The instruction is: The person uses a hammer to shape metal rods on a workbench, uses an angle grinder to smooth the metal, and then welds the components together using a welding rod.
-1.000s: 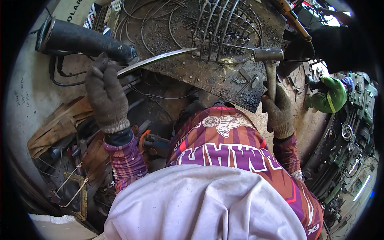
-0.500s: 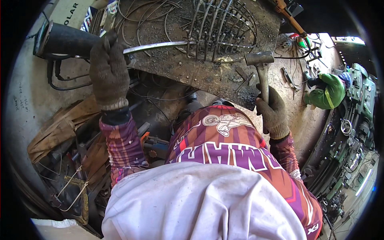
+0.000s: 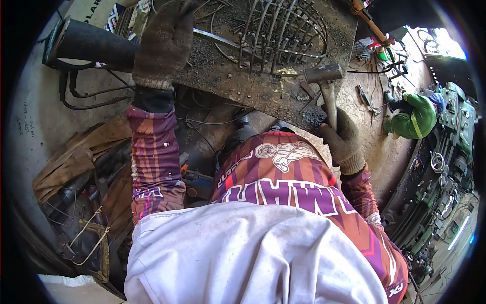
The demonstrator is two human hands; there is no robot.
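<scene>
Left hand and right hand, both gloved, are seen closed in the head view. By the left, a metal strip is gripped, extended just past three o'clock toward a barred frame; by the right, with the strip well apart at ten o'clock, a hammer is held.
</scene>
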